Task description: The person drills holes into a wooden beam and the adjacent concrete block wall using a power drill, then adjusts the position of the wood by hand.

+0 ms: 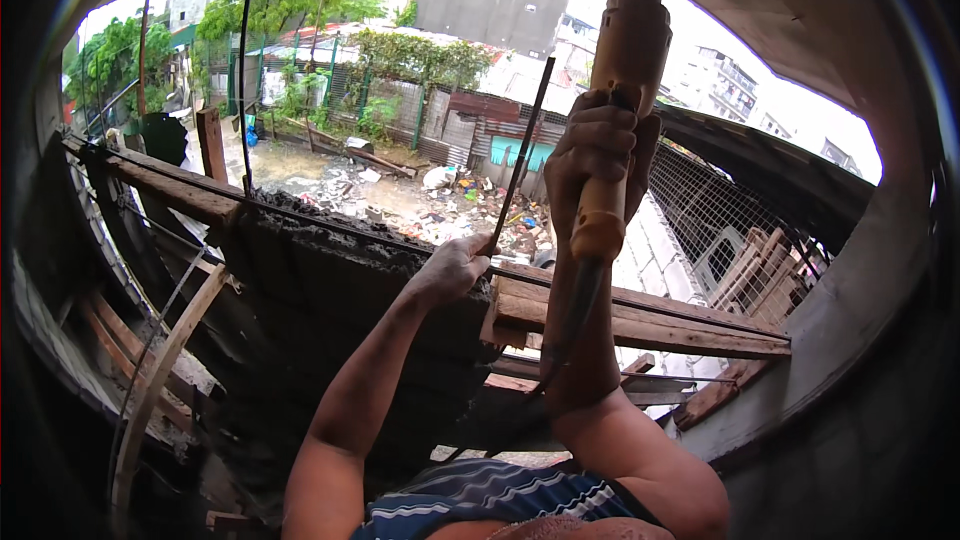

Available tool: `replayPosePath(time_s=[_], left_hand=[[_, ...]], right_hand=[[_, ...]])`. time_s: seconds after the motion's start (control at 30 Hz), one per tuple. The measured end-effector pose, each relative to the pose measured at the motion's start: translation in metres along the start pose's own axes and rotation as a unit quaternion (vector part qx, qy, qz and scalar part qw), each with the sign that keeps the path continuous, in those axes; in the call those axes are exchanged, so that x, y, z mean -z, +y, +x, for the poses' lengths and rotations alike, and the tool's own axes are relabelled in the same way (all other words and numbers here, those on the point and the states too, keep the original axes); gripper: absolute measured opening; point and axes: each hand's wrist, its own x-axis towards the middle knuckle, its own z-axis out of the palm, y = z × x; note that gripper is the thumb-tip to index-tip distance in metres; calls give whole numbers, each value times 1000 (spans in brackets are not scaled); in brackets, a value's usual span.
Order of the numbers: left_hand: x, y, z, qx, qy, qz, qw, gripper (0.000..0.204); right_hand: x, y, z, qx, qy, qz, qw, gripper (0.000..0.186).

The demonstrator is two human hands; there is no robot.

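Observation:
My right hand point(600, 145) is raised and wrapped round a long yellow-tan power drill point(632, 45). The drill stands nearly upright, its dark front end running out of view at the top. From its lower end a dark cord point(580, 315) hangs down along my forearm. Lower and to the left, my left hand point(455, 265) is closed on the base of a thin dark steel rod point(525, 145), which leans slightly right. That hand rests at the top edge of a dark, rough wall point(330, 310). The drill's tip is out of sight.
Wooden beams point(640, 318) run along the opening at right, with another timber point(170, 185) at left. A second upright rod point(247, 70) stands left of my hand. Outside lie scattered rubbish point(450, 195) and a wire mesh fence point(720, 205). A concrete ceiling point(790, 10) hangs close overhead.

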Motion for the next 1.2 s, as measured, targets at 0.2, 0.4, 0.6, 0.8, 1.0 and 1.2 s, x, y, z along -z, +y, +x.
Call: replayPosePath(time_s=[0.2,0.4,0.6,0.8,1.0,1.2], left_hand=[[-9,7,9,20,-20,4,1000,43],[-5,4,12,29,-36,20,999,47],[-5,-3,11,-4,-15,3,1000,42],[-9,4,10,-10,-29,-6,999,43],[-9,5,12,15,-45,-43,998,43],[-6,6,6,12,-33,-43,998,43]], right_hand=[[-13,0,2,18,33,23,999,45],[9,-5,4,35,39,62,997,41],[28,-8,7,36,29,66,997,43],[37,-15,9,33,28,78,996,35],[33,-19,11,24,5,51,998,36],[32,-15,18,14,-12,30,999,39]])
